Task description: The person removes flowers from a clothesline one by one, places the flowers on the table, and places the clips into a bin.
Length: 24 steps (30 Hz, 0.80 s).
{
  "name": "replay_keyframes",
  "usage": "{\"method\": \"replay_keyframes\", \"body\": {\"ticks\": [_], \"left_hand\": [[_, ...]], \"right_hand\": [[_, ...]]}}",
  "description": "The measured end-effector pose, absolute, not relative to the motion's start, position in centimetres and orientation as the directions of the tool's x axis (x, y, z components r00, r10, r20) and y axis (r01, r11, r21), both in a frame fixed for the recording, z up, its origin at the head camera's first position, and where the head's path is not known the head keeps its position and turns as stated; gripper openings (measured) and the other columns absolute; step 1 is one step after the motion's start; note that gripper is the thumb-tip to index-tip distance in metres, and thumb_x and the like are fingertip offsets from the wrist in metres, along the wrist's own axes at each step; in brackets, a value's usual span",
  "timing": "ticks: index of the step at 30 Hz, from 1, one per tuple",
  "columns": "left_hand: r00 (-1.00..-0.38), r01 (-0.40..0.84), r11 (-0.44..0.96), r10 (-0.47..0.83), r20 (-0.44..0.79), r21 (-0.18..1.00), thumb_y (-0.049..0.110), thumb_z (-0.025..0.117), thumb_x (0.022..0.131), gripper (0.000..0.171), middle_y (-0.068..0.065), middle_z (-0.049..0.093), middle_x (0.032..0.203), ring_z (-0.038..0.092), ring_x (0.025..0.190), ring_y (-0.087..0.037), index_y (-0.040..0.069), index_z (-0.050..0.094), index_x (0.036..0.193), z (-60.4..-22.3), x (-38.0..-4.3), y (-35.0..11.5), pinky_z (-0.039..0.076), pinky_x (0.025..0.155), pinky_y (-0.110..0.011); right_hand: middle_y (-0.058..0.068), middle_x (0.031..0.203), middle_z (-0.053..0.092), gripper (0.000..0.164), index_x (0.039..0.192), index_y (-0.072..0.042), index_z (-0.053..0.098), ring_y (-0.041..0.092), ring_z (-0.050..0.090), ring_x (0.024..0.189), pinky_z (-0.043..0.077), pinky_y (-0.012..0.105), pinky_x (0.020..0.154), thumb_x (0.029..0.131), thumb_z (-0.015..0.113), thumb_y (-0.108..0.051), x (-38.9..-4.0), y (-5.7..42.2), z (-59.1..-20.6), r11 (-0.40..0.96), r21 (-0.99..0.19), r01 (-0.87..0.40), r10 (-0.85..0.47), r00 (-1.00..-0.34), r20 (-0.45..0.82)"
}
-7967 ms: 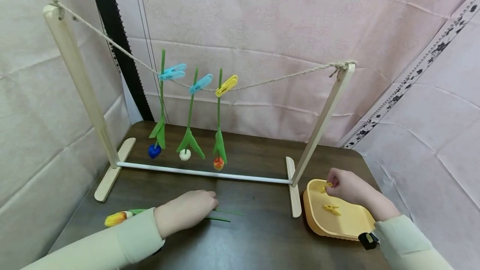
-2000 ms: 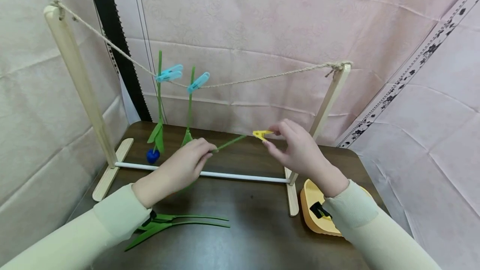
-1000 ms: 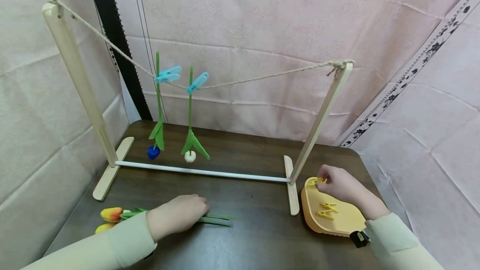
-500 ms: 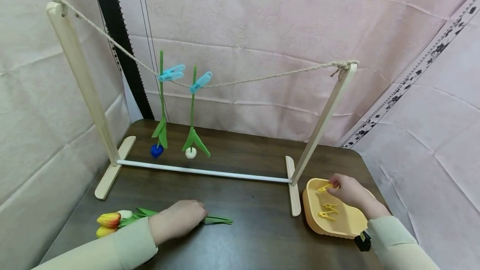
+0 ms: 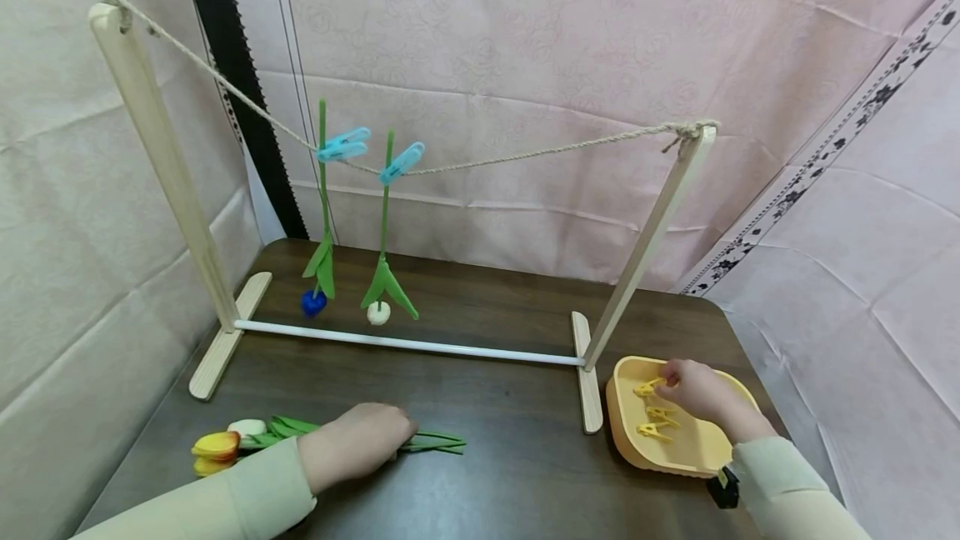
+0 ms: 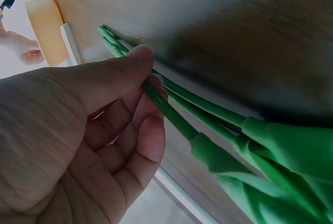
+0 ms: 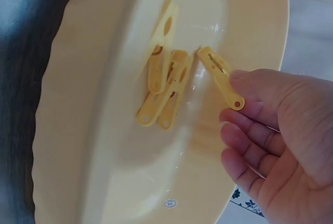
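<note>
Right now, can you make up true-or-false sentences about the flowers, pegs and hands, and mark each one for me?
1. A blue flower and a white flower hang from the rope. True.
2. The pegs on the rope are yellow. False: they are blue pegs.
3. The right hand pinches a yellow peg. True.
4. The left hand is inside the tray. False: the left hand pinches a green stem.

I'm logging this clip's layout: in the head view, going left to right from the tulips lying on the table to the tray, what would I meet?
Yellow-and-red tulip heads → left hand → green stem ends → stand's right foot → tray with the right hand over it.
</note>
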<state>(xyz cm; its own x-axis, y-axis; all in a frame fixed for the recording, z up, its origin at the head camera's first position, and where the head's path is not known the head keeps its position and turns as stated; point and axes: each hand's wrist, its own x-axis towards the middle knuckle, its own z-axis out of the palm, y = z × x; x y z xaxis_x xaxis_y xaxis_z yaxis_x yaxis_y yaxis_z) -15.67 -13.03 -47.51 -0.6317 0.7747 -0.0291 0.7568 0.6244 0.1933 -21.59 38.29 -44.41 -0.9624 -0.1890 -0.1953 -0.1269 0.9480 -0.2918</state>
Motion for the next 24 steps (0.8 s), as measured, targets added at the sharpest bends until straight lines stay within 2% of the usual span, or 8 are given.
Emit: {"method": "replay_keyframes", "body": {"ticks": [3, 6, 8, 11, 14, 18, 24], "left_hand": [[-0.630, 0.756, 0.623, 0.776, -0.034, 0.201, 0.004, 0.078, 0.074, 0.024, 0.007, 0.055, 0.066, 0.053, 0.058, -0.009, 0.017, 0.058, 0.072, -47.6, -15.7, -13.1, 0.045, 0.052, -0.028], [-0.631, 0.758, 0.624, 0.776, -0.029, 0.190, 0.007, 0.080, 0.072, 0.025, 0.007, 0.054, 0.066, 0.054, 0.059, -0.009, 0.017, 0.058, 0.071, -47.8, -15.8, -13.3, 0.046, 0.053, -0.027], [-0.635, 0.756, 0.628, 0.772, -0.027, 0.181, 0.009, 0.082, 0.071, 0.026, 0.007, 0.054, 0.066, 0.054, 0.059, -0.010, 0.017, 0.057, 0.071, -47.9, -15.8, -13.3, 0.046, 0.054, -0.028], [-0.643, 0.750, 0.636, 0.765, -0.025, 0.183, 0.010, 0.082, 0.070, 0.026, 0.007, 0.054, 0.067, 0.054, 0.059, -0.011, 0.017, 0.057, 0.071, -47.9, -15.8, -13.4, 0.047, 0.054, -0.029], [-0.652, 0.740, 0.645, 0.758, -0.033, 0.189, 0.011, 0.082, 0.071, 0.025, 0.007, 0.055, 0.067, 0.055, 0.059, -0.011, 0.016, 0.058, 0.072, -47.7, -15.8, -13.3, 0.047, 0.054, -0.030], [-0.659, 0.732, 0.652, 0.751, -0.042, 0.197, 0.014, 0.083, 0.073, 0.023, 0.006, 0.056, 0.067, 0.055, 0.060, -0.011, 0.016, 0.059, 0.072, -47.3, -15.8, -13.3, 0.047, 0.054, -0.030], [-0.667, 0.709, 0.658, 0.742, -0.061, 0.254, 0.017, 0.080, 0.078, 0.022, 0.008, 0.050, 0.067, 0.048, 0.058, -0.007, 0.016, 0.058, 0.072, -46.6, -15.9, -13.3, 0.045, 0.053, -0.029]], "right_hand": [[0.007, 0.085, 0.065, 0.025, 0.098, 0.005, 0.065, 0.021, 0.059, 0.078, 0.050, 0.044, 0.073, 0.084, 0.072, -0.015, -21.4, 38.5, -44.7, 0.948, -0.289, -0.136, -0.198, -0.960, -0.197], [0.004, 0.080, 0.063, 0.019, 0.093, 0.002, 0.065, 0.018, 0.055, 0.072, 0.049, 0.039, 0.067, 0.083, 0.073, -0.012, -21.0, 38.7, -45.1, 0.945, -0.287, -0.154, -0.212, -0.959, -0.186], [0.001, 0.074, 0.058, 0.013, 0.086, -0.001, 0.063, 0.015, 0.050, 0.066, 0.045, 0.034, 0.061, 0.082, 0.073, -0.010, -20.9, 38.8, -45.3, 0.941, -0.292, -0.169, -0.227, -0.958, -0.176], [-0.001, 0.069, 0.051, 0.012, 0.080, -0.004, 0.060, 0.014, 0.045, 0.062, 0.038, 0.031, 0.057, 0.082, 0.072, -0.007, -20.7, 38.8, -45.5, 0.940, -0.292, -0.177, -0.232, -0.958, -0.166], [0.002, 0.071, 0.055, 0.010, 0.084, -0.002, 0.063, 0.015, 0.047, 0.065, 0.042, 0.033, 0.060, 0.082, 0.072, -0.006, -20.7, 38.8, -45.5, 0.947, -0.279, -0.162, -0.216, -0.960, -0.177], [0.007, 0.080, 0.062, 0.019, 0.095, 0.006, 0.065, 0.019, 0.054, 0.071, 0.049, 0.041, 0.068, 0.083, 0.072, -0.007, -20.7, 38.8, -45.3, 0.954, -0.259, -0.150, -0.205, -0.958, -0.201], [0.010, 0.084, 0.063, 0.030, 0.104, 0.009, 0.062, 0.023, 0.059, 0.076, 0.050, 0.046, 0.071, 0.086, 0.071, -0.013, -20.8, 38.4, -44.3, 0.964, -0.237, -0.119, -0.179, -0.952, -0.247]]}}
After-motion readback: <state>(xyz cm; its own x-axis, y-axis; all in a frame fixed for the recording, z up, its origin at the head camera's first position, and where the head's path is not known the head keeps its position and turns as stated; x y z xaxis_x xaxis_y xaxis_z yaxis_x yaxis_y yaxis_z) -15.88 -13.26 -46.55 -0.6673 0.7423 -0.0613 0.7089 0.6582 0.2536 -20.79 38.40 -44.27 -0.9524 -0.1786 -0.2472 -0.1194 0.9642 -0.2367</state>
